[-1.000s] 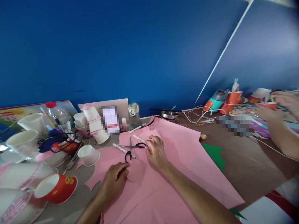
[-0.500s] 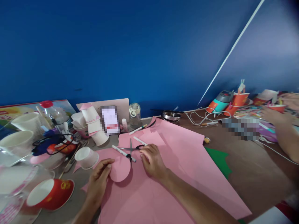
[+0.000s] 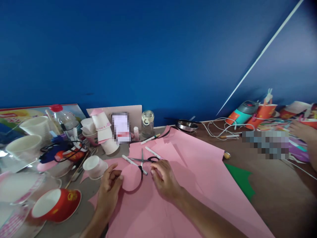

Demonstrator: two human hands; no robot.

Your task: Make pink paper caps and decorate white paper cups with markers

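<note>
Between the thumb and fingers of my left hand (image 3: pixel 111 185) is the left edge of a pink paper circle (image 3: pixel 131 178). My right hand (image 3: pixel 165 180) hovers over the pink paper sheets (image 3: pixel 183 195), its fingers loosely curled and apart, with nothing visible in them. Just beyond its fingertips, spread scissors (image 3: pixel 142 160) with black handles lie on the paper; one handle loop rests close to the circle's right edge. A white marker (image 3: pixel 130 161) lies under the scissors, and a second marker (image 3: pixel 152 152) is just behind them.
A small white paper cup (image 3: pixel 94 167) and a red paper cup (image 3: pixel 58 205) lie to the left. Behind stand stacked cups (image 3: pixel 104 135), a phone (image 3: pixel 121 127) and a glass jar (image 3: pixel 148 124). A roll of tape (image 3: pixel 186 126) sits near the wall. Another person's hand (image 3: pixel 303 130) is at far right.
My right hand has come away from the scissors' handle, which now shows in full. My left hand still holds the paper circle. The view has shifted slightly left.
</note>
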